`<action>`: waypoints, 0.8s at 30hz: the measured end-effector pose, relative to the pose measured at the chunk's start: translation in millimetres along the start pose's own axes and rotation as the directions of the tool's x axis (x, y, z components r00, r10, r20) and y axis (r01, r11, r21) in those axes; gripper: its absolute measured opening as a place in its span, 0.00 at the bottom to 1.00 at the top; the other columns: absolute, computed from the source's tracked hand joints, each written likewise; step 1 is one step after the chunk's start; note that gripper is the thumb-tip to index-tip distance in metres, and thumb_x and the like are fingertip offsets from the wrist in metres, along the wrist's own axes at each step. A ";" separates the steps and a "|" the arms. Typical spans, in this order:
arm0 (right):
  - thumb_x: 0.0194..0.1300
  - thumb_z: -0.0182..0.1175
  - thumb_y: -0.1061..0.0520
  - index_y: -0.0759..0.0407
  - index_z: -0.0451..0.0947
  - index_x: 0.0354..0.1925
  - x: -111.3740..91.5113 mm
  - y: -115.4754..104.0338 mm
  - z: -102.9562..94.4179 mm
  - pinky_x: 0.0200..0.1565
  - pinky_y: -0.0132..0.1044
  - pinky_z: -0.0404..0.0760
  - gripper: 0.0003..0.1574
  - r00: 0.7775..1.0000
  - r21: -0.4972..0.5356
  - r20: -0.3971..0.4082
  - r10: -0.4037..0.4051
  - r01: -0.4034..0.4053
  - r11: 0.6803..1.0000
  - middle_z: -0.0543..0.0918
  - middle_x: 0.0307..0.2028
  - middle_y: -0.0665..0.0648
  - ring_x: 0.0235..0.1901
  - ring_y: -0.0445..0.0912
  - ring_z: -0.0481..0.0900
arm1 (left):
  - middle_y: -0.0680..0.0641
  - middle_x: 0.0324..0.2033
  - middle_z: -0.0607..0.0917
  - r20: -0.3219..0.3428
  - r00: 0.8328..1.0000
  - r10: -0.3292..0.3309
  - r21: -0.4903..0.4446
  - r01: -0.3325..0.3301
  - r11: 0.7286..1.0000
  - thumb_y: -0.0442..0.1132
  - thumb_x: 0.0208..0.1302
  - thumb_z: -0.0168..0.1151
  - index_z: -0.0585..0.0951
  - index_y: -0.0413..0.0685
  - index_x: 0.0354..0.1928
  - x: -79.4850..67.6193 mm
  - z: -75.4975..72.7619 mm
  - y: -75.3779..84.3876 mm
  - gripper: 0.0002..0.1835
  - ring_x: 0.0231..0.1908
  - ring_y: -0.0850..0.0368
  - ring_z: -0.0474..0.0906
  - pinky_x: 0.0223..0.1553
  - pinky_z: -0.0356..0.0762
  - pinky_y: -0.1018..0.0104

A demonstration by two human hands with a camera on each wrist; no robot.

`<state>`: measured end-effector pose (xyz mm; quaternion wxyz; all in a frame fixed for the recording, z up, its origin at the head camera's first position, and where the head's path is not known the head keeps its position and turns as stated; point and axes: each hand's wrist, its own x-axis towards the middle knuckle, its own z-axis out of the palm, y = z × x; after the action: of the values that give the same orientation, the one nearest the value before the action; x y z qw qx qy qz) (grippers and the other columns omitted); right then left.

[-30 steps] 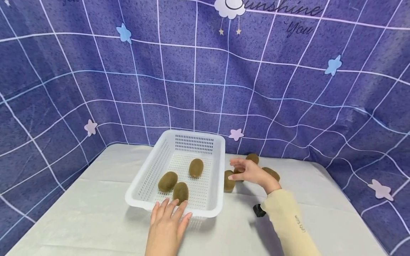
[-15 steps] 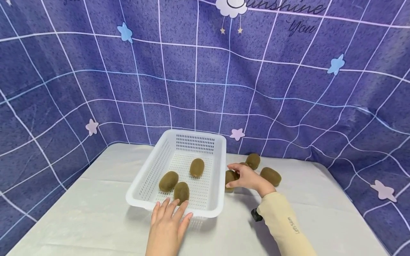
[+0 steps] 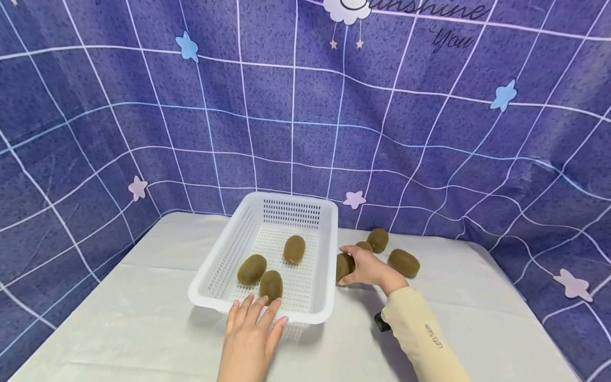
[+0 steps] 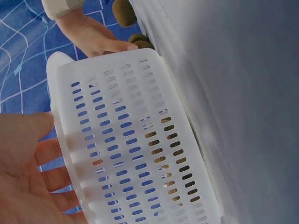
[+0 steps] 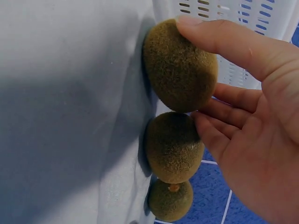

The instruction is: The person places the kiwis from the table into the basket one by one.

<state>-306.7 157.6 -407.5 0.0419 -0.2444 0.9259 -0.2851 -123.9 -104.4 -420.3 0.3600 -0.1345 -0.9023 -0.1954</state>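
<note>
A white slotted plastic basket (image 3: 330, 249) holds three brown kiwis: a left one (image 3: 252, 269), a front one (image 3: 271, 284) and a rear one (image 3: 294, 249). My left hand (image 3: 249, 339) hooks its fingers over the basket's front rim; the left wrist view shows them pressing inside the translucent wall (image 4: 105, 70), with the thumb at the rim edge. Beside the basket's right wall, my right hand (image 3: 369, 266) holds a kiwi (image 5: 175, 70). Its thumb lies over one end and its fingers reach behind. Just beyond stands another kiwi (image 5: 173, 147), close against the fingertips.
Two more kiwis lie farther right, a back one (image 3: 378, 240) and a right one (image 3: 404, 263). White cloth (image 3: 119, 318) covers the table. A purple-blue gridded curtain (image 3: 286, 106) hangs behind it. A small black device (image 3: 382, 321) shows at my right wrist.
My right hand has come down and left onto the kiwi nearest the basket, its fingers closing round it. The left hand stays at the rim.
</note>
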 end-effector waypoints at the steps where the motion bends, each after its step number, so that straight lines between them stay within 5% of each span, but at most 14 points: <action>1: 0.43 0.78 0.58 0.73 0.64 0.64 0.3 -0.5 0.3 0.64 0.50 0.67 0.54 1.000 -0.013 0.004 0.004 -0.004 1.000 0.72 0.61 0.68 0.62 0.59 0.69 | 0.43 0.46 0.83 -0.003 1.000 0.001 0.000 -0.001 1.000 0.51 0.62 0.62 0.83 0.47 0.49 0.1 -0.1 -0.1 0.19 0.54 0.38 0.75 0.57 0.65 0.36; 24: 0.41 0.80 0.57 0.70 0.69 0.61 -0.8 -3.5 -2.5 0.60 0.49 0.72 0.50 0.999 -0.016 -0.036 -0.009 0.008 1.000 0.76 0.57 0.65 0.57 0.57 0.73 | 0.43 0.47 0.83 0.029 0.999 -0.017 0.001 0.017 1.000 0.51 0.63 0.62 0.83 0.48 0.49 0.8 -1.6 0.3 0.19 0.55 0.39 0.74 0.58 0.63 0.36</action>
<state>-305.0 156.8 -403.6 0.0221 -0.2436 0.9276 -0.2823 -123.4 -104.8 -418.6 0.3452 -0.1293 -0.9087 -0.1961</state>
